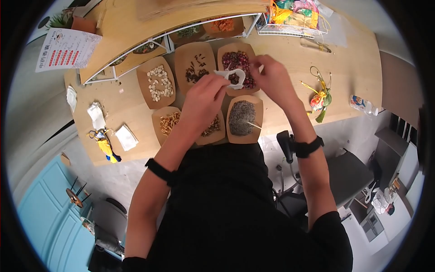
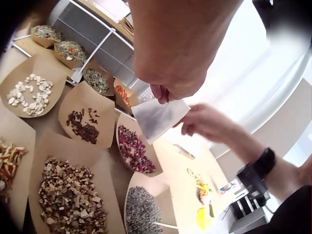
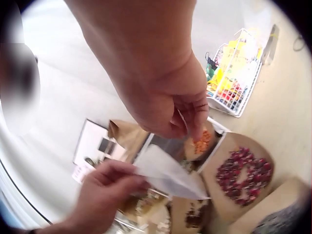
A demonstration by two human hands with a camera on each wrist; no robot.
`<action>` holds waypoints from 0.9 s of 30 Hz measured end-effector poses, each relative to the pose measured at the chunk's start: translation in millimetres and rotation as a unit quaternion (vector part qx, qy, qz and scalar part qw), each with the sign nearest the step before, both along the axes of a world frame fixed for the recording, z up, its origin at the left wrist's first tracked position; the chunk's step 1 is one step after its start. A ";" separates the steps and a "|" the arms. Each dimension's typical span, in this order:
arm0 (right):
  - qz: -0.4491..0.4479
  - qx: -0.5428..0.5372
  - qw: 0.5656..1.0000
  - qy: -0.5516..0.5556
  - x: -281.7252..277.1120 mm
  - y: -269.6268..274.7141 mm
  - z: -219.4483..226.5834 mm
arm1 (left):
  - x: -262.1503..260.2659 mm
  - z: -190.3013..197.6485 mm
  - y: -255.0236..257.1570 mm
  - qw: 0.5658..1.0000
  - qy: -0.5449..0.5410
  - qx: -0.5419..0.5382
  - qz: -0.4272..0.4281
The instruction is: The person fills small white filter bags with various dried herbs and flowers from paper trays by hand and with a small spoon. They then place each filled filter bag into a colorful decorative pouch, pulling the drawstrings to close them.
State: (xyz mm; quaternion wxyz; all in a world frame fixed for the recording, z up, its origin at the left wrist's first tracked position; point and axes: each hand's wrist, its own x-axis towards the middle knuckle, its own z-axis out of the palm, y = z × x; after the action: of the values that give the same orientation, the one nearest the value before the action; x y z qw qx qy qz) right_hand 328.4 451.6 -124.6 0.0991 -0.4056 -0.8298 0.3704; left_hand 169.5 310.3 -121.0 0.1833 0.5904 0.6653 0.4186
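Observation:
My left hand (image 1: pixel 206 97) pinches the edge of a small white filter bag (image 2: pixel 158 119). In the head view the bag's mouth is spread, with dark bits inside. Close to the right of it is my right hand (image 1: pixel 274 79), its fingers curled and pinching a thin white strand (image 3: pixel 183 121). Both hands are above a paper tray of dried rosebuds (image 3: pixel 256 168). To the left of this lie dried cloves (image 2: pixel 83 129) in another tray. Nearer my body stands a tray of grey-purple dried flowers (image 1: pixel 241 115) with a thin white stick in it.
More trays hold white slices (image 1: pixel 159 81), orange-brown peel strips (image 1: pixel 169 122) and chopped brown bits (image 2: pixel 70 195). A wooden shelf (image 1: pixel 181 20) and a wire basket (image 1: pixel 290 31) stand behind. Tasselled sachets (image 1: pixel 321 97), a bottle (image 1: pixel 362 105) and white bags (image 1: pixel 126 137) lie around the sides.

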 end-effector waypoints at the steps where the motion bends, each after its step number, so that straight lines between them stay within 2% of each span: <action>1: -0.003 0.001 1.000 0.002 1.5 -1.3 -17.2 | -1.3 6.6 -1.5 1.000 0.002 0.001 -0.003; 3: 0.124 0.117 0.975 -0.145 8.5 -10.2 -52.0 | -4.3 18.9 -7.3 1.000 -0.016 -0.010 0.023; 6: 0.152 0.174 0.952 -0.203 2.1 -25.5 -80.3 | -9.2 23.2 -11.3 1.000 0.008 -0.017 0.005; 12: 0.142 0.196 0.938 -0.248 -9.7 -30.4 -101.4 | -9.6 24.0 -17.9 0.999 0.022 -0.030 0.010; 16: 0.139 0.213 0.945 -0.205 -13.6 -30.0 -111.8 | -10.2 14.8 -22.1 0.999 0.014 -0.037 0.016; 19: 0.117 0.170 0.956 -0.207 -16.9 -26.8 -113.1 | -10.0 9.0 -22.8 0.999 0.021 -0.038 0.007; 21: 0.054 0.092 0.987 -0.117 -13.0 -20.8 -109.0 | -8.9 5.5 -22.1 0.999 0.036 -0.036 0.009; 23: 0.044 0.058 0.994 -0.086 -5.6 -15.4 -103.7 | -8.2 2.2 -19.9 0.998 0.040 -0.038 0.005; 25: 0.033 0.025 0.998 -0.055 -1.8 -9.4 -89.2 | -7.7 0.3 -15.5 0.998 0.044 -0.040 -0.001; 27: 0.009 -0.061 0.998 -0.029 3.5 -4.1 -67.3 | -6.1 -2.1 -11.0 0.998 0.047 -0.043 -0.014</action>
State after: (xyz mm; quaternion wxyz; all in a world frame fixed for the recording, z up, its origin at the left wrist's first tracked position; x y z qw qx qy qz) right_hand 331.9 447.6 -191.9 0.0472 -0.4143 -0.8117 0.4090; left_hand 163.3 299.2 -123.1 0.1825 0.6104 0.6821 0.3590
